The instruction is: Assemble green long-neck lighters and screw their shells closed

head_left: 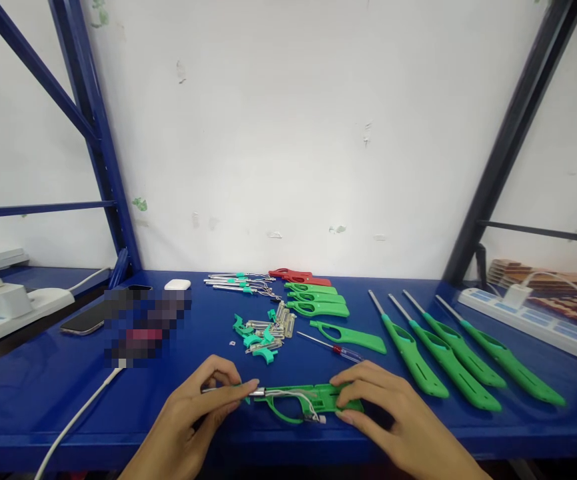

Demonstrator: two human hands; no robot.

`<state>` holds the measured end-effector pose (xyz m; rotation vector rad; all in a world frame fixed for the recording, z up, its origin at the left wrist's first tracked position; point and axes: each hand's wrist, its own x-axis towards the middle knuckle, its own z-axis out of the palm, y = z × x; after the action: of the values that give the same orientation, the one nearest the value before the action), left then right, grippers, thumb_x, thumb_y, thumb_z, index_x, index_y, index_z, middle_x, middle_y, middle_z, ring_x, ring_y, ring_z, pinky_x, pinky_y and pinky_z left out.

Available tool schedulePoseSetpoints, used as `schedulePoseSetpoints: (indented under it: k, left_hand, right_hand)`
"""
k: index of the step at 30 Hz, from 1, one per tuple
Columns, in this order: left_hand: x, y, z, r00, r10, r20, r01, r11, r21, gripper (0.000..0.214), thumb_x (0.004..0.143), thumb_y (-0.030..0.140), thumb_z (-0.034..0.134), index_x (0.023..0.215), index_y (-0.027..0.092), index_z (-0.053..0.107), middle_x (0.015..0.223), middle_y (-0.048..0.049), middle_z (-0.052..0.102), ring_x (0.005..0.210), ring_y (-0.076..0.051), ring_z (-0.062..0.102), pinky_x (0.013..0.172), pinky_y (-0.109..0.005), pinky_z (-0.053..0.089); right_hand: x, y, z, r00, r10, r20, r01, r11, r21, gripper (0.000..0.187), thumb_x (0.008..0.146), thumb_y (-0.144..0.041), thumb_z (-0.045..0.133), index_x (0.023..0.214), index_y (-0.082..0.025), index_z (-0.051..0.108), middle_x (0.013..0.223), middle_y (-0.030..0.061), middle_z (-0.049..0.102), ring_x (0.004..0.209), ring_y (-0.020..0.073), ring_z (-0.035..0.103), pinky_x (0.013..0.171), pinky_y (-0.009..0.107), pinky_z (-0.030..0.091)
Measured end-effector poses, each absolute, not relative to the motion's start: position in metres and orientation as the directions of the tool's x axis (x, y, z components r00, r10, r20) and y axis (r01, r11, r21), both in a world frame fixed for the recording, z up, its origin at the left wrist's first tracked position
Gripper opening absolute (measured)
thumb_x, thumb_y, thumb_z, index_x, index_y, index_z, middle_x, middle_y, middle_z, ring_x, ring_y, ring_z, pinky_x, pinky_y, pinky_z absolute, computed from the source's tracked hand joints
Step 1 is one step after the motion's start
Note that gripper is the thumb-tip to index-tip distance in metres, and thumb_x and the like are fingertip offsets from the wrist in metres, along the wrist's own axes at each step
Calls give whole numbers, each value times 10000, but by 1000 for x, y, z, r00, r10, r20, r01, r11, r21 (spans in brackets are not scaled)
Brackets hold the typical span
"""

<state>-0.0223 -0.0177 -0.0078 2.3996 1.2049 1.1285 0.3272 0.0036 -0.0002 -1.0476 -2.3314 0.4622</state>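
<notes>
Shell (pixel 326 401): green, hollow side up, between the left hand (pixel 196 403) and the right hand (pixel 393 400), above the near part of the blue counter (pixel 201 333); whether it rests or is lifted, I cannot tell
Left hand: fingers pinched on the metal rod (pixel 259 392); a bit of teal shows beside them
Right hand: fingers clamped on the wide end of the shell, thumb at the near edge, the others at the far edge
Rod: nearly level; its inner end at the narrow end of the shell
Wires (pixel 293 394): white, running over the shell; a small white end sits at its near side
Lighters (pixel 414 360): four, green, side by side on the right, tips towards the wall (pixel 288 147)
Screwdriver (pixel 337 349): just beyond the right hand; clear handle, red band
Other shells (pixel 328 309): red and green, mostly lined up at the back; one green nearer
Other rods (pixel 221 288): left of those, wired
Teal pieces (pixel 267 355): heaped with small parts (pixel 284 321) beyond the shell
Phone (pixel 86 320): far left, near a white case (pixel 177 285)
</notes>
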Motion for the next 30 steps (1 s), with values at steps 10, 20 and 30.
schedulePoseSetpoints:
  k: [10,20,30]
  left_hand:
    - [-26,-15,-13,384,761,522,624,-631,461,490,1128,173,426,1461,445,662,1132,-32,608,843,-134,640,746,-224,515]
    - [-27,-17,-11,386,729,565,652,-649,392,533,1107,129,410,1450,442,672,1129,-33,629,801,-120,650,725,-206,524]
    - [-22,-14,-9,313,713,627,646,-644,410,426,1092,166,494,1352,387,748,1098,-29,637,855,-120,690,741,-171,544]
  right_hand:
    - [327,4,0,-547,765,340,575,638,-512,175,1097,-426,612,1031,-305,719,1244,-12,744,1195,182,682,1049,292,496]
    - [328,5,1,-547,764,343,578,640,-506,162,1097,-417,615,1032,-313,721,1238,-28,749,1187,172,688,1046,288,495]
    - [328,4,0,-544,767,341,586,638,-499,198,1094,-442,611,1031,-306,740,1240,-3,753,1186,195,693,1116,334,469]
